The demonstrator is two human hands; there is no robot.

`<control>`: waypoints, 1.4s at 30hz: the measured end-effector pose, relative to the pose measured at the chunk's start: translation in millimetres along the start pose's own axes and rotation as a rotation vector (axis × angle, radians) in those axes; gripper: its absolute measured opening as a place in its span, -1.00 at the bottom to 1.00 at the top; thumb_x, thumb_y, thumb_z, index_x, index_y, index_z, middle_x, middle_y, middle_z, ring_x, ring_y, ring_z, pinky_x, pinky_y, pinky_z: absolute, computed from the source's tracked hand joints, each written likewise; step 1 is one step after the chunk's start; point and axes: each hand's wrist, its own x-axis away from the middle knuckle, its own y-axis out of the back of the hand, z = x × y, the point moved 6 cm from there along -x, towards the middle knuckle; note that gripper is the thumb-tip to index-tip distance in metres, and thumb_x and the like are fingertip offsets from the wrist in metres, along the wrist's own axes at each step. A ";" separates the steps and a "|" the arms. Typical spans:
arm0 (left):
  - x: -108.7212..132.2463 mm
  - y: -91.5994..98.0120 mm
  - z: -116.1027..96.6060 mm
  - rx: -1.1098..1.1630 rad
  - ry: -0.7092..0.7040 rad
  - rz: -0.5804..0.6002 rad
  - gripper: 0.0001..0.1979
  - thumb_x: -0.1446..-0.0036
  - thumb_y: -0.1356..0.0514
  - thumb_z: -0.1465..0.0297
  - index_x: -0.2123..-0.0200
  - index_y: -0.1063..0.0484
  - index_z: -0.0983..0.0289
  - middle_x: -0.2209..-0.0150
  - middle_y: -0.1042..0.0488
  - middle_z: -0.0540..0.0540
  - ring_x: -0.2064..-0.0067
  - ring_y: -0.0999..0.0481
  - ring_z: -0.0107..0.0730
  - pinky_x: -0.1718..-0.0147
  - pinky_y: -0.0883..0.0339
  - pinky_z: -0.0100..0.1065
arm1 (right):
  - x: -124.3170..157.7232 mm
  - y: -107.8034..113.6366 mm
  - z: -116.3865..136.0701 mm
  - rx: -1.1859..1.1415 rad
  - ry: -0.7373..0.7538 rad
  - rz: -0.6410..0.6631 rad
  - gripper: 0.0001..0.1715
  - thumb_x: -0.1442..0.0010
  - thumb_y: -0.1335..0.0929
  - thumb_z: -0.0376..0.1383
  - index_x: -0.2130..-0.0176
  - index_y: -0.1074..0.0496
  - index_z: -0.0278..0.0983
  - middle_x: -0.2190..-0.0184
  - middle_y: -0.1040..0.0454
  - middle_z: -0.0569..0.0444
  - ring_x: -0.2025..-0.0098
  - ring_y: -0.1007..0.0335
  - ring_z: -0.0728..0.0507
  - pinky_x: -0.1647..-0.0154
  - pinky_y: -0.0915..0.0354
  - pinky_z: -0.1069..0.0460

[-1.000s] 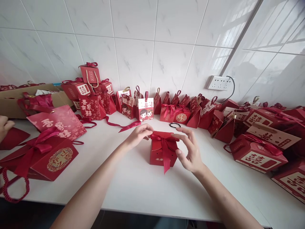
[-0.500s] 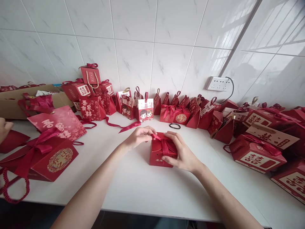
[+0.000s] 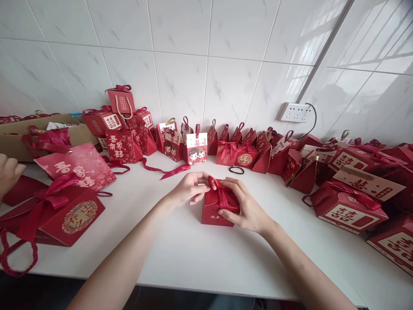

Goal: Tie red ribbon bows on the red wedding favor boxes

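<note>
A small red gift box [image 3: 213, 211] with gold characters on its front stands upright on the white table [image 3: 180, 249]. Across its lid runs a red ribbon [image 3: 223, 197] tied in a bow. My left hand [image 3: 192, 188] is at the lid's left edge, index finger and thumb closed on a loop of the bow. My right hand [image 3: 247, 206] wraps over the box's right side, thumb on the front and fingers on top. Behind the box lie a black elastic band [image 3: 236, 170] and a loose red ribbon strip [image 3: 171, 172].
Finished-looking red boxes [image 3: 237, 154] line the tiled wall. More boxes [image 3: 351, 211] crowd the right side. A larger bow-tied box [image 3: 74, 215] and a cardboard carton [image 3: 84, 135] stand left. Another person's hand [image 3: 9, 172] shows at the left edge. A power strip [image 3: 297, 113] hangs on the wall.
My left fingers have shifted slightly right along the bow, lifting its loop. My right hand stays on the box. The other person's hand at the left edge has moved a little further into view.
</note>
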 end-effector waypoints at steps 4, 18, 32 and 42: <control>-2.1 0.3 5.2 0.077 0.045 -0.005 -0.87 0.09 -0.21 0.45 0.38 -0.38 0.31 0.46 -0.42 -0.05 0.78 -0.11 -0.76 0.84 0.15 -0.54 | -0.5 -0.1 1.3 -0.006 0.001 -0.001 -0.33 -0.14 -0.36 -0.16 -0.17 -0.12 -0.24 -0.09 -0.21 -0.19 -0.18 -0.15 -0.32 -0.11 -0.27 -0.23; -4.3 11.3 6.3 0.075 0.054 -0.048 -0.70 0.08 -0.28 0.25 0.31 -0.34 0.30 0.68 -0.22 -0.16 0.76 -0.09 -0.69 0.75 0.06 -0.52 | -0.2 -0.1 2.3 0.021 0.007 -0.006 -0.35 -0.15 -0.35 -0.14 -0.16 -0.11 -0.25 -0.09 -0.23 -0.21 -0.19 -0.14 -0.33 -0.09 -0.28 -0.25; -1.6 33.3 -1.3 -0.046 -0.012 -0.279 -0.72 0.01 -0.21 0.18 0.47 -0.30 0.28 0.61 -0.31 -0.07 0.74 -0.15 -0.67 0.76 0.10 -0.51 | 0.0 -0.1 2.4 0.023 0.006 -0.007 -0.36 -0.16 -0.34 -0.12 -0.14 -0.11 -0.27 -0.08 -0.23 -0.21 -0.19 -0.14 -0.33 -0.09 -0.28 -0.24; 0.1 11.8 6.8 -0.197 0.164 0.056 -0.58 0.01 -0.21 0.11 0.67 -0.24 0.29 0.72 -0.24 -0.04 0.75 -0.08 -0.65 0.75 0.13 -0.47 | -0.4 0.2 2.2 0.027 0.005 -0.007 -0.37 -0.17 -0.34 -0.13 -0.14 -0.12 -0.29 -0.08 -0.24 -0.21 -0.18 -0.14 -0.32 -0.09 -0.29 -0.23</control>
